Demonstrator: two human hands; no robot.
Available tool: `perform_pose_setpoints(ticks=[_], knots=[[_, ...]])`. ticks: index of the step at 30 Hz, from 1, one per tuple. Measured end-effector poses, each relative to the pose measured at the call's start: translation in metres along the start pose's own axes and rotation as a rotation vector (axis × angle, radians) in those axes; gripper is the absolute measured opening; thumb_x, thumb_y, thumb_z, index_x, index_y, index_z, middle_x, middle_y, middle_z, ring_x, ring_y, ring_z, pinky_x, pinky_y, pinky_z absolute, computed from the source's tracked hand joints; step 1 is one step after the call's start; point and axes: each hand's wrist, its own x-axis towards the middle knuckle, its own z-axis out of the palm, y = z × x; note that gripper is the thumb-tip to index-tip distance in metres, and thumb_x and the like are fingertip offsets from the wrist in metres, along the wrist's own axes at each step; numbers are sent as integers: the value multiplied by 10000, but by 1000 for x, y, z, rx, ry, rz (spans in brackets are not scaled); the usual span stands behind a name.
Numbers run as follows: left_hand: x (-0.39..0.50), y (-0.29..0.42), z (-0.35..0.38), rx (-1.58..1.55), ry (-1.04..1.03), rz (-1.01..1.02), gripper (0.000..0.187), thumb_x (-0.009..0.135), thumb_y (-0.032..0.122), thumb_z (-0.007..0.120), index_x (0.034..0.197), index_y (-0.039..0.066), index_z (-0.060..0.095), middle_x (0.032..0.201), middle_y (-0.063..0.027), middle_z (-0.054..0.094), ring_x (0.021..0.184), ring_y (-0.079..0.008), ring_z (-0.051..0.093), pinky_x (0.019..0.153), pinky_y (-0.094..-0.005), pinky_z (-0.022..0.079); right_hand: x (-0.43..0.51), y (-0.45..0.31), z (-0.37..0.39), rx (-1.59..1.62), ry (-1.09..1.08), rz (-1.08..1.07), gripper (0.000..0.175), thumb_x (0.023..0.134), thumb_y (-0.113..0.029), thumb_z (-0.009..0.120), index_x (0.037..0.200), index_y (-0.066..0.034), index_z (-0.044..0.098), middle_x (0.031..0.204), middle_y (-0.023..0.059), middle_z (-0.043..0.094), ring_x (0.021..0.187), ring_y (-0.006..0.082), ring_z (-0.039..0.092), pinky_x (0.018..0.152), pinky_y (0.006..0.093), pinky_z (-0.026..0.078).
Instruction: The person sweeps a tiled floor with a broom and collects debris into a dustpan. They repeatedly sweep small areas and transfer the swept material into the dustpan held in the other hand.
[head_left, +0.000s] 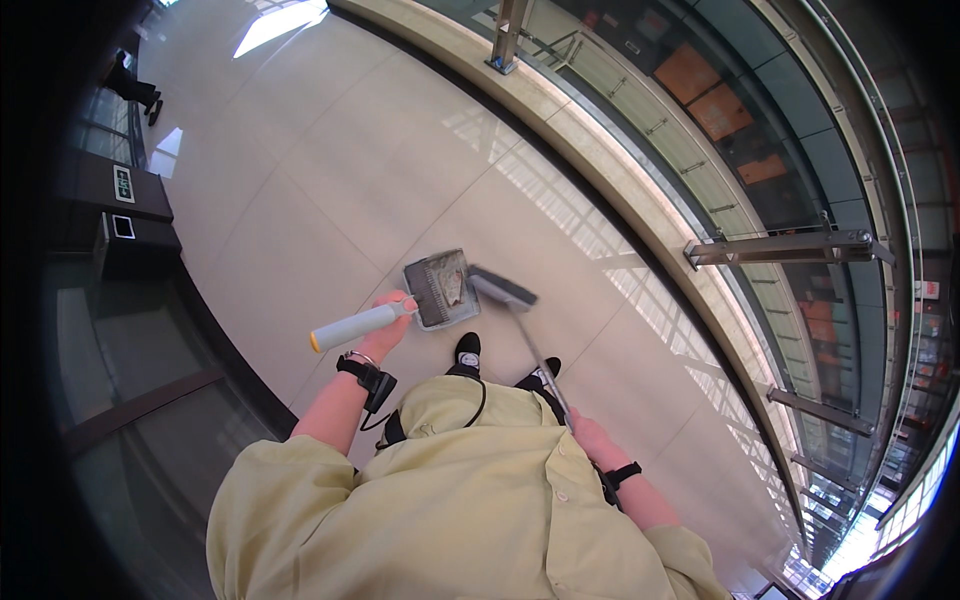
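Note:
My left hand (388, 330) grips the grey handle (352, 327) of a long-handled dustpan, whose end cap is yellow. Below that hand the dustpan (471, 313) sits at floor level, with a row of comb teeth across it and some greyish debris inside. In my right hand (592, 439) is the thin metal stick (536, 352) of a broom. The broom head (502, 289), dark-bristled and slightly blurred, is close beside the dustpan's right edge; whether they touch I cannot tell.
Glossy beige tiles (337, 172) make up the floor. A stone kerb (600, 150) with a metal-and-glass railing (787, 247) curves along the right. At left stand a dark bin-like box (139, 247) and glass panels (150, 375). Another person's legs (139, 90) show at upper left.

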Motion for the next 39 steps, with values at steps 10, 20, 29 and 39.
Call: perform_pose_setpoints(ticks=[10, 20, 29, 39], knots=[[1, 11, -8, -199, 57, -185, 194, 777, 189, 553, 698, 12, 564, 621, -99, 552, 553, -206, 543, 557, -328, 439, -40, 47, -38, 320, 223, -125, 543, 692, -72, 516, 1229, -18, 454, 1107, 231, 548, 1070, 343, 509, 908, 361, 397], [3, 10, -17, -307, 175, -299, 153, 831, 156, 519, 764, 27, 568, 705, -36, 574, 585, -110, 560, 571, -258, 455, 51, 78, -101, 378, 566, 35, 403, 681, -44, 482, 1076, 35, 501, 878, 238, 595, 834, 366, 587, 706, 398, 469], [13, 9, -5, -421, 373, -416, 135, 836, 131, 532, 756, 30, 570, 736, -27, 589, 594, -87, 555, 568, -221, 470, 143, 0, -190, 137, 398, 11, 384, 717, -47, 446, 1090, 42, 419, 806, 254, 586, 641, 394, 591, 514, 425, 486], [28, -7, 3, -383, 427, -443, 154, 823, 157, 541, 746, 29, 580, 710, -26, 590, 593, -100, 566, 569, -245, 464, 78, -14, -172, -37, -14, -266, 584, 713, -99, 479, 1284, -32, 373, 982, 241, 586, 937, 351, 570, 806, 416, 452]])
